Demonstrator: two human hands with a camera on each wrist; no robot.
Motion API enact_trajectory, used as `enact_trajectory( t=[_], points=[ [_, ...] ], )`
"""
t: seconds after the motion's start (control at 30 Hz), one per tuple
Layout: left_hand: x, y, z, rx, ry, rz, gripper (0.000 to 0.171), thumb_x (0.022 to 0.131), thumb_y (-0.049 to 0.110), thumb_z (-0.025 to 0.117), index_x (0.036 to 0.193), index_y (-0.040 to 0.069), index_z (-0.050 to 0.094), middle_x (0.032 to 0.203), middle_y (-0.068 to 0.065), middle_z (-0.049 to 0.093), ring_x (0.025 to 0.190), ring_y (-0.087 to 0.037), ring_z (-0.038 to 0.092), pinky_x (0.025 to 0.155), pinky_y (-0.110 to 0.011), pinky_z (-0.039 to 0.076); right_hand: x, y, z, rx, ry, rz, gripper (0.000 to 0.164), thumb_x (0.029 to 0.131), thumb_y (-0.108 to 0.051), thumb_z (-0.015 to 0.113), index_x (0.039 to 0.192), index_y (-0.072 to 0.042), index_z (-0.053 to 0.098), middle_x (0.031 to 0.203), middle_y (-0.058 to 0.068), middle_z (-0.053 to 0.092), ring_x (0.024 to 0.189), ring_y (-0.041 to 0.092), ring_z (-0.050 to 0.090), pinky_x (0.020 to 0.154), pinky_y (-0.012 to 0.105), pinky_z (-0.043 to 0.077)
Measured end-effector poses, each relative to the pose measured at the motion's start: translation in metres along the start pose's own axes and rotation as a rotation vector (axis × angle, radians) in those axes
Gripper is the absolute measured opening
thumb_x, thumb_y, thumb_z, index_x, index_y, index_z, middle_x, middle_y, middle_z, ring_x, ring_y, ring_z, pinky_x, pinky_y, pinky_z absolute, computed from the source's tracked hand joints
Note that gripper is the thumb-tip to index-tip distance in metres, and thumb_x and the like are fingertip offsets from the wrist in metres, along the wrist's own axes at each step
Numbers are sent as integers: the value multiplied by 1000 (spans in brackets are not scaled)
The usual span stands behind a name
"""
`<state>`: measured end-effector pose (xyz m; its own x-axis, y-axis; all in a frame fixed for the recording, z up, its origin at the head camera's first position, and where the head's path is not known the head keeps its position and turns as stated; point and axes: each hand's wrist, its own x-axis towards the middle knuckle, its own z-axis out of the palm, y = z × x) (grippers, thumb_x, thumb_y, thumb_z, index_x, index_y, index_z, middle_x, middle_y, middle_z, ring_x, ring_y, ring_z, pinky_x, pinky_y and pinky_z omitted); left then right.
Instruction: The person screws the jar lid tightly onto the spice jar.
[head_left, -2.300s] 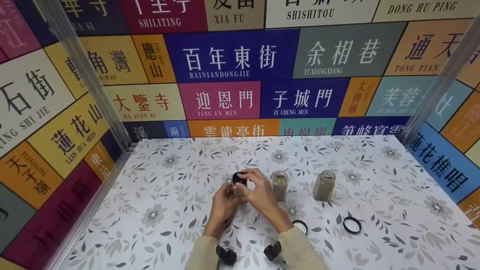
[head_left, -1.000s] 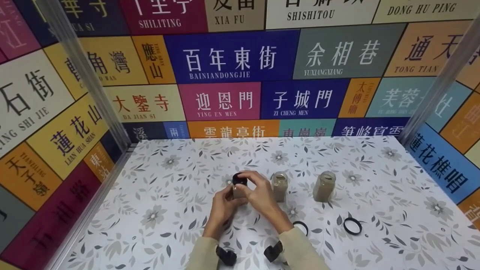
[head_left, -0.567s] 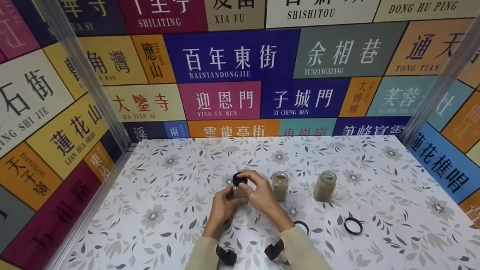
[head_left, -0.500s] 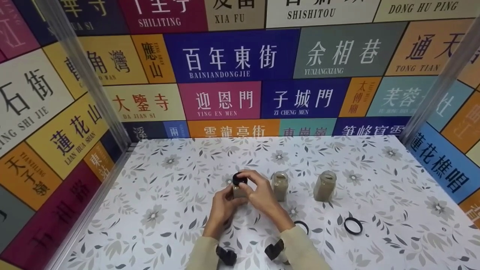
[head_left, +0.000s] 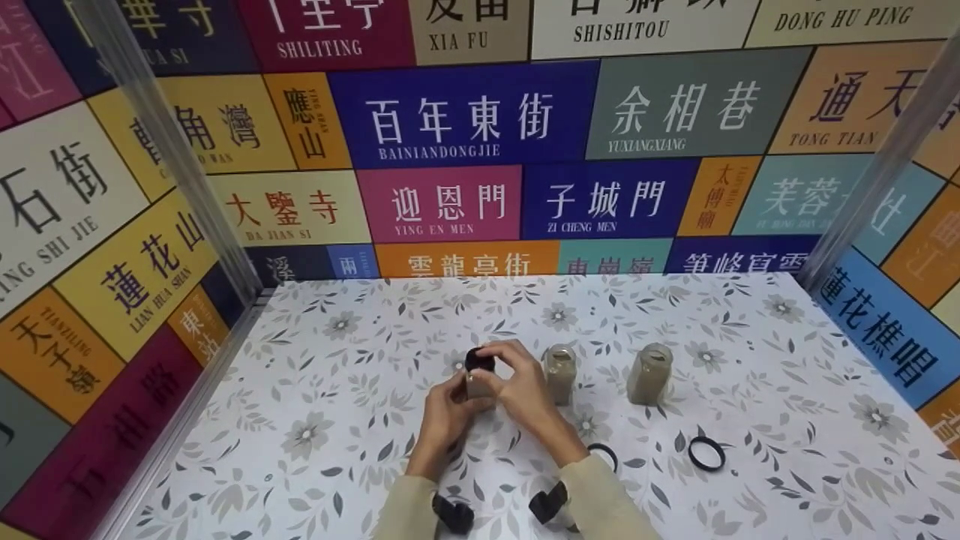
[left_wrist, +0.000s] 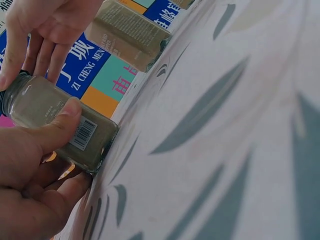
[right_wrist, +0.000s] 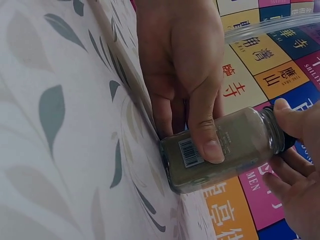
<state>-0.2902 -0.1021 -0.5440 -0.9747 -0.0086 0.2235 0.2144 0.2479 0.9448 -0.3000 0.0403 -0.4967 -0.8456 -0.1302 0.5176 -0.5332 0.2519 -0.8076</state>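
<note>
My left hand [head_left: 448, 412] grips the body of a square glass spice jar [left_wrist: 47, 102] filled with grey-brown powder. Its thumb lies beside the barcode label [right_wrist: 190, 152]. The jar stands upright with its base at the patterned tabletop. On the jar's neck sits a black cap [head_left: 480, 359], which my right hand [head_left: 523, 386] pinches between thumb and fingers from the right. In the right wrist view the cap is mostly hidden by the right hand [right_wrist: 302, 170].
Two similar jars, without caps, stand to the right: a nearer jar [head_left: 559, 375] close to the right hand and a farther jar [head_left: 649, 375]. One black ring [head_left: 706, 454] lies at front right; another black ring [head_left: 611, 454] is partly hidden by the right sleeve [head_left: 604, 495].
Both hands stay at the same jar and cap. Since the earliest frame, the left fingers have slipped slightly lower on the glass; otherwise only tiny finger shifts show.
</note>
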Motion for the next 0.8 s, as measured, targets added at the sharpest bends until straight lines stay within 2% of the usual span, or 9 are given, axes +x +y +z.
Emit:
enact_trajectory(
  t=[0.07,0.27,0.43,0.57,0.8],
  points=[
    [0,0,0,6,4,-12,56,77,10,84,129,-2,65,129,-22,67,120,-33,66,103,-39,54,1,5,1,-17,8,6,29,79,-19,82,105,-10,73,113,7,67,112,25,65,107,38,52],
    [-1,1,1,-37,14,-24,56,76,8,84,128,-3,65,129,-24,66,121,-33,65,105,-38,53,0,4,4,-67,14,11,33,78,-22,84,105,-9,71,114,9,62,110,26,62,99,49,55],
    [-1,1,1,-43,6,-36,59,77,6,83,131,-3,62,133,-24,63,125,-34,62,109,-41,50,-1,4,3,-33,6,-2,24,86,-15,79,108,-9,73,124,9,66,120,27,63,106,42,53],
    [-1,1,1,-33,6,-53,61,76,7,84,132,-1,62,134,-22,63,126,-34,62,110,-40,49,-1,6,2,-1,6,-43,24,86,-7,76,110,-8,73,123,12,70,118,29,65,106,40,53],
    [-1,3,0,-27,1,-35,60,76,7,84,132,-2,62,133,-23,64,124,-34,63,107,-39,52,-1,7,1,-49,30,-68,24,84,-16,80,107,-9,75,116,8,72,112,25,68,103,37,54]
  ],
)
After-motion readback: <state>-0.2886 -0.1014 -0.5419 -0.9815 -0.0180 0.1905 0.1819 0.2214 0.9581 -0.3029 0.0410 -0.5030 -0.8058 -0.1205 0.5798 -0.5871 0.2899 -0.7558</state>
